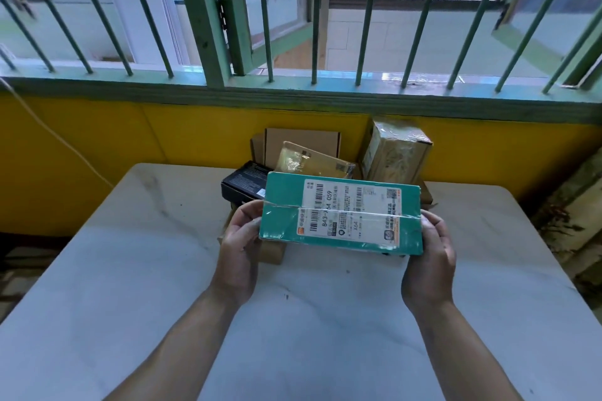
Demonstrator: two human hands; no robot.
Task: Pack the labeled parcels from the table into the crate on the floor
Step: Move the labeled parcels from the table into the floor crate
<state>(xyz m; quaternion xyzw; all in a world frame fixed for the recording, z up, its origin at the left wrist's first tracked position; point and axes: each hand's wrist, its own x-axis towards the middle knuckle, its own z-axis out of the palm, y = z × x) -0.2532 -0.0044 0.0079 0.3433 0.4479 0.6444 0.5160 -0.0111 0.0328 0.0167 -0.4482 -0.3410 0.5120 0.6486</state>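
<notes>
A teal parcel [283,205] with a white shipping label [350,210] on top is held above the white table [130,270]. My left hand [239,247] grips its left end and my right hand [430,257] grips its right end. Behind it lies a pile of other parcels: a black box [242,184], a tan taped box [312,161], an open brown carton [301,142] and a taller plastic-wrapped brown box [395,153]. A small brown box [272,251] shows under the teal parcel. No crate is in view.
The table's far edge meets a yellow wall [97,140] under a green barred window [293,26]. A white cable [49,130] runs down the wall at the left. Rough pale material [573,221] stands at the right of the table.
</notes>
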